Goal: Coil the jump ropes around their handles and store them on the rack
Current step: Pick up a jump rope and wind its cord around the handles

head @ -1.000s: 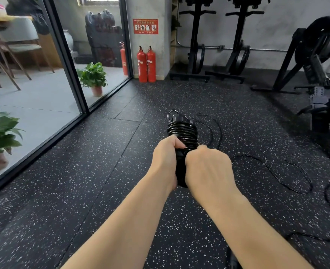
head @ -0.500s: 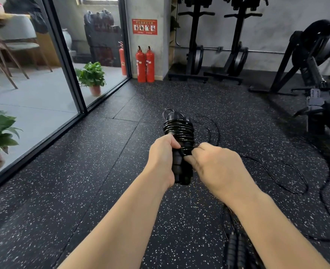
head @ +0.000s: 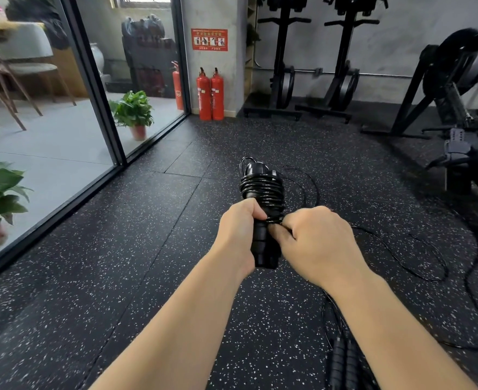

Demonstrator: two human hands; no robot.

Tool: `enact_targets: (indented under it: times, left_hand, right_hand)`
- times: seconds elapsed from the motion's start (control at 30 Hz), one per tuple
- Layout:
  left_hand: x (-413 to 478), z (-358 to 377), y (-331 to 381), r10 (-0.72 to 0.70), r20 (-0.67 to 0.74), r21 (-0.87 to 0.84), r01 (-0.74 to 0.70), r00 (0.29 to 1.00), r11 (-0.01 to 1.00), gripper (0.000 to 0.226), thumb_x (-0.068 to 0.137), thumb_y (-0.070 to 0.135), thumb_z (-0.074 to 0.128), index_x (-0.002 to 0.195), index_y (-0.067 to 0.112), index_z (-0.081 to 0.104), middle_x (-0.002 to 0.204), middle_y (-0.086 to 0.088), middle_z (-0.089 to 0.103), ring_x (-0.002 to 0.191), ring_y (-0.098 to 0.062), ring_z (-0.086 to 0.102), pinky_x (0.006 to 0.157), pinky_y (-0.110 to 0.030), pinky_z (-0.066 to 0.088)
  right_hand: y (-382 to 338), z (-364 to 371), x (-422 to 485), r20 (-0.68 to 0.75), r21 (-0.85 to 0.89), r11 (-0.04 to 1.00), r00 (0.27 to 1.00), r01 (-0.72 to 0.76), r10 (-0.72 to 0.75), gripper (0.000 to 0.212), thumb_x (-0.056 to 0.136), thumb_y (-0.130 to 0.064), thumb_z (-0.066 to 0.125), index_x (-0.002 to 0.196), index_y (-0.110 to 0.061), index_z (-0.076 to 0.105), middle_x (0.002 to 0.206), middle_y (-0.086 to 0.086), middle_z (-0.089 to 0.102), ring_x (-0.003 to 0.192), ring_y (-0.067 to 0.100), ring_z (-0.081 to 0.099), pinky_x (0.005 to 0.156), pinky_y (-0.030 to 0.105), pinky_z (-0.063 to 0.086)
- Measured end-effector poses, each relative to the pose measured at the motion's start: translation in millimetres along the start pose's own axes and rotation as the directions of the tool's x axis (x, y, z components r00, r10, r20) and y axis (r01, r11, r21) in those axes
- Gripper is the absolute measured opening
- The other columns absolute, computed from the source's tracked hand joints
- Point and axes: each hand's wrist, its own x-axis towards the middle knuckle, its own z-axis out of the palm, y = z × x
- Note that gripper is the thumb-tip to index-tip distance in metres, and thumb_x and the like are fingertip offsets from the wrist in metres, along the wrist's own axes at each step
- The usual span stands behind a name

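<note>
Left hand (head: 239,232) grips black handles (head: 263,243), held upright mid-air over floor (head: 147,249); rope coil (head: 261,192) wraps top half. Right hand (head: 314,243) pinches rope at coil's lower edge. Loose rope (head: 418,257) sprawls on floor w/ open room left; second handle pair (head: 342,361) near bottom edge.

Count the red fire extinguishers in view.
3. Two extinguishers stand side by side against the pillar; a third shows behind the glass partition, partly hidden.
</note>
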Motion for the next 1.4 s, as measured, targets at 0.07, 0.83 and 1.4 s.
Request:
enact_targets:
  times: [0.07, 0.83, 1.4]
  left_hand:
    - [-0.4, 0.8, 0.0, 0.002, -0.016, -0.015, -0.002, 1.0, 1.0, 0.022, 0.072, 0.007, 0.045, 0.089, 0.01, 0.058, 0.076, -0.011, 0.059, 0.059, -0.023, 0.049, 0.062, -0.033, 0.044]
    - [-2.9, 0.1, 3.7, 0.034, -0.067, 0.096, -0.028, 0.997, 0.995, 0.013, 0.075, 0.001, 0.044, 0.067, 0.008, 0.05, 0.059, -0.008, 0.048, 0.053, -0.022, 0.046, 0.066, -0.036, 0.045]
    - [-1.5, -3.7, -0.8, -0.031, -0.035, 0.007, 0.031, 0.999, 1.0, 0.016, 0.074, 0.007, 0.044, 0.085, 0.01, 0.055, 0.072, -0.01, 0.057, 0.058, -0.024, 0.051, 0.062, -0.033, 0.048]
  right_hand:
    - [-2.7, 1.3, 0.2, -0.021, 0.019, 1.0, 0.999, -0.024, 0.025, 0.036, 0.094, -0.038, 0.047, 0.064, -0.017, 0.047, 0.064, -0.001, 0.051, 0.067, 0.027, 0.052, 0.057, 0.031, 0.035]
    - [0.8, -6.3, 2.5, -0.032, 0.211, 0.974, 0.996, 0.087, -0.082, 0.013, 0.087, -0.025, 0.066, 0.09, -0.015, 0.072, 0.086, -0.002, 0.061, 0.082, 0.019, 0.057, 0.074, 0.04, 0.048]
    - [-0.3, -11.5, -3.9, 0.01, 0.033, 0.99, 0.991, 0.134, -0.134, 0.028, 0.09, -0.041, 0.054, 0.105, -0.019, 0.062, 0.094, -0.006, 0.055, 0.085, 0.019, 0.056, 0.073, 0.033, 0.045]
